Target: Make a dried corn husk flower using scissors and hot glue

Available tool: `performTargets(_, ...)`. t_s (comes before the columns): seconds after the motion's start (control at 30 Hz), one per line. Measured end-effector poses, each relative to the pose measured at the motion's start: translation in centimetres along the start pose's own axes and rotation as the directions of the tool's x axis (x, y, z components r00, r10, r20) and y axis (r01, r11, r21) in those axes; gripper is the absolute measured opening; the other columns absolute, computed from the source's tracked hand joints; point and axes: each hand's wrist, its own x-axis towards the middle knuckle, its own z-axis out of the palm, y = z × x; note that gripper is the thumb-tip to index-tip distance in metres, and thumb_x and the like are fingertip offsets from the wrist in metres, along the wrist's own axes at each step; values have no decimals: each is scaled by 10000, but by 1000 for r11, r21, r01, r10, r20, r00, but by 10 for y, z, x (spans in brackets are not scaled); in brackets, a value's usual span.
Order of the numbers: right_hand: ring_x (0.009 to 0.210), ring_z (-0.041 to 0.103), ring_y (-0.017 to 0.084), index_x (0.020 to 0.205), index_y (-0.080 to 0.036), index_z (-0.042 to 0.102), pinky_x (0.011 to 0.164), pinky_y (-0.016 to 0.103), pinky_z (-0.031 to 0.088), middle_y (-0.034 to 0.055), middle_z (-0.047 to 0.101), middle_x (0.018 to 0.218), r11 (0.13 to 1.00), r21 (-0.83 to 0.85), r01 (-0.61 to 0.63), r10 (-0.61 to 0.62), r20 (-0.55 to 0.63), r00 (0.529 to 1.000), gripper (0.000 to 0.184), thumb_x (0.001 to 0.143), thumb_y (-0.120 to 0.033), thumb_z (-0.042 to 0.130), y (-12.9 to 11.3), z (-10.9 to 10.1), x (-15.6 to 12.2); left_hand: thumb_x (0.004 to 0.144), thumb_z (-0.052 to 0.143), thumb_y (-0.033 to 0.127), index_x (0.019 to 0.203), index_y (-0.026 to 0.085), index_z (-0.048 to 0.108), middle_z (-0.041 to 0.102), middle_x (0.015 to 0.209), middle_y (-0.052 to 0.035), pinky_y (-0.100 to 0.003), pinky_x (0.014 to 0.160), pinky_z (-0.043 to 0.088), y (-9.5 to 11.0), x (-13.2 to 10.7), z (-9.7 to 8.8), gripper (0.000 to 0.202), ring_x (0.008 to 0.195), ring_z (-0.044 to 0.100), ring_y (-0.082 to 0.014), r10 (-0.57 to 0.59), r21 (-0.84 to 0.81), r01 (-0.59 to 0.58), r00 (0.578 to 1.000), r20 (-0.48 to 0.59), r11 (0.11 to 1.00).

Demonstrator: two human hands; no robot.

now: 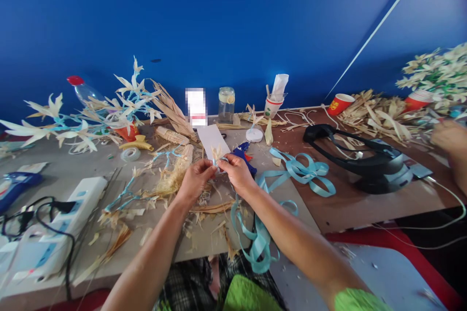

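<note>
In the middle of the head view, a small pale corn husk flower (217,152) stands up between my pinched fingertips. My left hand (199,177) grips its base from the left. From the other side, the fingers of my right hand (236,171) close on the same base, where a bit of light blue shows. Light blue ribbon (260,243) trails below my right hand and over the table edge. More of the ribbon lies looped to the right. Just behind my hands are a white card (212,140) and a blue glue gun (243,155), partly hidden.
Corn cobs (172,135), husk scraps and a blue-wrapped branch with husk flowers (78,119) lie to the left, near a power strip (69,228). A jar (226,105) and cup (273,106) stand behind. Rightward are a black headset (359,160) and another person's blurred hand (450,138).
</note>
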Motion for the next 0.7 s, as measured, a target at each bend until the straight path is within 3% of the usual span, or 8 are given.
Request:
performTargets(0.2, 574, 369, 98, 599, -174, 572, 571, 227, 301, -44, 461, 567, 972, -205, 117, -123, -16, 992, 234, 695, -378, 636, 0, -1, -2, 693, 675, 286, 683, 149, 621, 493, 484, 45, -212, 442, 282, 6, -3, 5, 148, 432, 408, -81, 50, 195, -39, 997, -52, 980)
performTargets(0.37, 570, 381, 107, 592, -171, 603, 564, 239, 310, -26, 474, 558, 948, -266, 178, -194, -35, 980, 257, 716, -395, 614, -10, 6, -9, 719, 664, 308, 697, 159, 588, 470, 484, 57, -205, 436, 274, 4, -3, 9, 169, 426, 399, -69, 108, 79, -96, 982, -157, 992)
performTargets(0.53, 684, 485, 133, 744, -191, 689, 672, 251, 374, -6, 584, 679, 977, -99, 191, -195, -25, 981, 194, 692, -375, 658, -11, 8, -10, 695, 714, 320, 678, 158, 552, 473, 517, 65, -192, 461, 303, 5, -4, 7, 230, 422, 389, -38, 43, -263, -75, 991, -124, 962)
performTargets(0.63, 598, 443, 119, 770, -182, 689, 601, 255, 354, -13, 535, 605, 992, 123, 26, -30, 34, 999, 323, 642, -478, 688, -13, 5, -7, 691, 728, 293, 654, 158, 524, 464, 535, 70, -195, 515, 363, 8, -5, 5, 247, 425, 370, -24, -21, -393, 13, 1000, -16, 919)
performTargets(0.7, 539, 402, 112, 719, -169, 672, 550, 260, 330, -21, 466, 529, 959, 258, -119, 99, 91, 991, 418, 635, -578, 656, -15, 4, -4, 697, 726, 292, 652, 160, 515, 475, 561, 64, -203, 544, 391, 10, -7, 3, 253, 445, 387, -28, -46, -426, 60, 998, 42, 903)
